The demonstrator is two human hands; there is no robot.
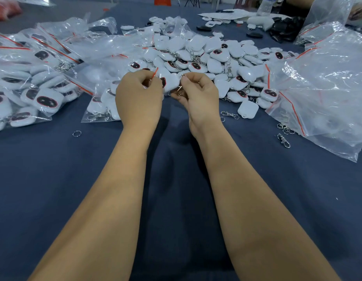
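Both my hands meet over the blue cloth in front of a big pile of white keychain fobs (206, 57). My left hand (138, 98) pinches the red-striped top of a small clear bag (155, 73). A white fob (171, 82) sits between the two hands, partly inside that bag. My right hand (198, 94) curls around the fob's metal ring and clasp (180, 91); most of the clasp is hidden by my fingers.
Filled clear zip bags of fobs (34, 86) lie stacked at the left, and a heap of empty clear bags (328, 88) at the right. Loose rings (76, 133) and clasps (283, 139) lie on the blue cloth (54, 179). A water bottle (266, 5) stands far back.
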